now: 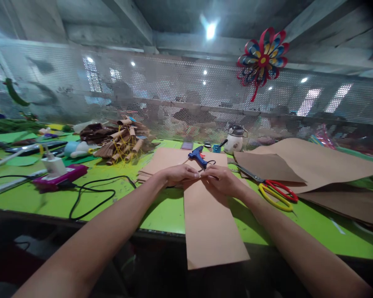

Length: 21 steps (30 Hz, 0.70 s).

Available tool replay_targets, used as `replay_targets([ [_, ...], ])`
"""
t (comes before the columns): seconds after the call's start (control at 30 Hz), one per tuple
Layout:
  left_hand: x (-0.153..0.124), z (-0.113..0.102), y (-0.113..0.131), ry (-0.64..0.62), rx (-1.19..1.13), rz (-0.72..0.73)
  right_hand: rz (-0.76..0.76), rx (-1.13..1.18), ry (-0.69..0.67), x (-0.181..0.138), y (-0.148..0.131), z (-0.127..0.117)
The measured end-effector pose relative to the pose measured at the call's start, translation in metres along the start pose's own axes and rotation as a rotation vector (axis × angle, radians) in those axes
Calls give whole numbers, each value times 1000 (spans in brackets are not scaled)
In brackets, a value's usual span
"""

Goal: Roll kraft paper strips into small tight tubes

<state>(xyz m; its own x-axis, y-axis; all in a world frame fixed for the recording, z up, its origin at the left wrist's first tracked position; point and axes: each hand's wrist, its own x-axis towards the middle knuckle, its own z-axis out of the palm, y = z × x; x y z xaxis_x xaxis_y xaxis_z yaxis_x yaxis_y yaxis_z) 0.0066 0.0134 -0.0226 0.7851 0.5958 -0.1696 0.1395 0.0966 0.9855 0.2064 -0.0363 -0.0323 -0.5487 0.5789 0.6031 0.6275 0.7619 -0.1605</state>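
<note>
A long strip of brown kraft paper [213, 231] runs toward me and hangs past the table's front edge. At its far end my left hand [185, 174] and my right hand [219, 177] meet, both with fingers pinched on the paper's edge, thumbs almost touching. A blue hot glue gun [199, 156] with a red trigger lies just beyond my fingers. Under it and to the left is a stack of brown paper sheets [163, 159]. Scissors [275, 193] with one red and one yellow handle rest to the right of my right hand.
Larger brown paper sheets [323, 161] cover the right side of the green table [161, 221]. Rolled paper pieces with yellow string [126, 142] are heaped at the back left. A purple power strip [60, 177] with a black cord sits at left. A white jar [234, 142] stands behind.
</note>
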Motion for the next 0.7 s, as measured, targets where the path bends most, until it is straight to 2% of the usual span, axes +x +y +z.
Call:
replay_targets([
  [0.17,1,3,1,33,-4,-62,42,113,-35,-1,3,-2],
  [0.23,1,4,2,60,33,-60,116,206,-34,-1,6,-6],
  [0.33,1,5,3,59,102,-35,355,359,-51,0,14,-12],
  [0.43,-2,7,7,31,114,-35,639,535,-167,-1,23,-15],
  [0.5,-5,9,10,7,101,-48,751,645,-250,-2,25,-15],
  [0.7,-5,8,10,-27,85,-51,729,773,-286,-2,19,-15],
])
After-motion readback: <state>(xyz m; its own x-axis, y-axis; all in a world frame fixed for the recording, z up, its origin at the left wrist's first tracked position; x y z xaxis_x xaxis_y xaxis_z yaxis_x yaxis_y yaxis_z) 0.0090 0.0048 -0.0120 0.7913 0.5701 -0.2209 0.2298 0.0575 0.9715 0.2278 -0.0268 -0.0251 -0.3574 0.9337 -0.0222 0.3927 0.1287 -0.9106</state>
